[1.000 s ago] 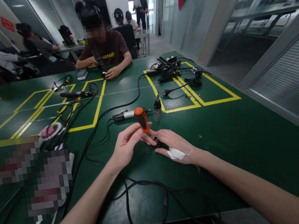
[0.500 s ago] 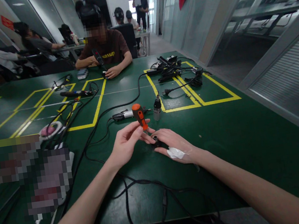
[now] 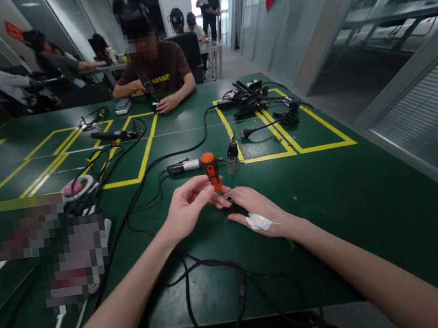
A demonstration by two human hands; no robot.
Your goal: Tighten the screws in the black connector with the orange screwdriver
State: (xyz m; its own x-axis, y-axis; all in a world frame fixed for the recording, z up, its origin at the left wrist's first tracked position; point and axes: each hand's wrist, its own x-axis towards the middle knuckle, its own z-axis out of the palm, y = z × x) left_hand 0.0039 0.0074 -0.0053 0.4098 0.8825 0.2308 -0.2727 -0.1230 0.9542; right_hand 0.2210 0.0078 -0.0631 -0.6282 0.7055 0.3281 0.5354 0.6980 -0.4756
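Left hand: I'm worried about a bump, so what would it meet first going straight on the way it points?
The left hand would likely meet the small black part, then the right hand; depth is unclear, so fingertips and part may be touching.

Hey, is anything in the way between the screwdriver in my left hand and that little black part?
No other object is visible between the screwdriver and the black part; only fingers of your left hand crowd that gap. I can't tell where the tip ends.
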